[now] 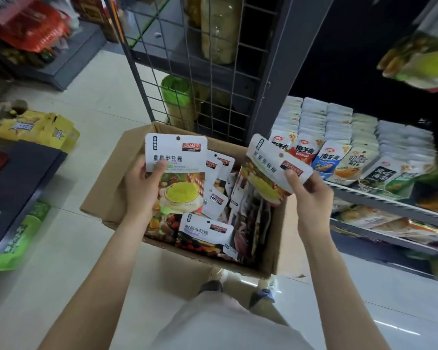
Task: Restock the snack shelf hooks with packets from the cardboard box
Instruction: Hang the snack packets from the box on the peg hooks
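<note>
Pale shop floor tiles (pixel 91 248) lie under an open brown cardboard box (pixel 106 198) of packets below both hands. Left hand (pixel 143 188) grips an upright white-topped, yellow-pictured sweet packet (pixel 177 173); right hand (pixel 307 190) pinches a tilted matching packet (pixel 268 170). Beyond the right hand, stocked snack rows (pixel 352 147) fill a grey shelf (pixel 390 202).

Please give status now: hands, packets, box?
Left hand grips one packet. Right hand pinches another, tilted. Both above open box, still full. Nothing hung yet.
</note>
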The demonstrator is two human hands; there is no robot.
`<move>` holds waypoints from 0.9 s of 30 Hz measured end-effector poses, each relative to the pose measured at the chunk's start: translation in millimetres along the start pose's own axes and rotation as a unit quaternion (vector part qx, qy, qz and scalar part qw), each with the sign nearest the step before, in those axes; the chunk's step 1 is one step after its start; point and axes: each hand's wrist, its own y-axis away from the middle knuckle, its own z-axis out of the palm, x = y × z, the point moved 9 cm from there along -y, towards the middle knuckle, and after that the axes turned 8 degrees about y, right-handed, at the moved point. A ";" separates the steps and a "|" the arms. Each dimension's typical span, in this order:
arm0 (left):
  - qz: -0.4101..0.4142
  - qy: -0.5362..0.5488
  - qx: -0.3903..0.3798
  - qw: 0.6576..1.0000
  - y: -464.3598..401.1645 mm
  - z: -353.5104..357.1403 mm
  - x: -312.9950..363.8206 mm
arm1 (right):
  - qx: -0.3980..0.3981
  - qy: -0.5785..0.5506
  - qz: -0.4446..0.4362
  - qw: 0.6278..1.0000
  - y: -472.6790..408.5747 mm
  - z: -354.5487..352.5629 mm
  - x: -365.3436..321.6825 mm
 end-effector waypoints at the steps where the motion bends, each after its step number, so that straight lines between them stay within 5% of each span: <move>1: -0.010 0.019 -0.004 1.000 4.3 7.8 2.6 | 0.014 -0.024 -0.011 1.000 0.0 -11.6 -10.1; 6: -0.035 0.080 -0.046 0.995 22.6 60.7 20.3 | 0.032 -0.045 -0.062 0.997 -0.5 -70.4 -42.7; 11: 0.032 0.079 -0.121 0.989 58.4 154.6 70.3 | 0.001 -0.017 -0.072 0.997 -8.7 -121.9 -52.7; 19: 0.093 0.122 -0.258 0.954 118.8 324.5 137.1 | 0.066 0.069 -0.153 0.984 -51.1 -207.5 -80.8; 27: 0.128 0.100 -0.220 0.962 109.8 410.9 168.1 | 0.113 0.089 -0.194 0.970 -102.7 -252.0 -109.7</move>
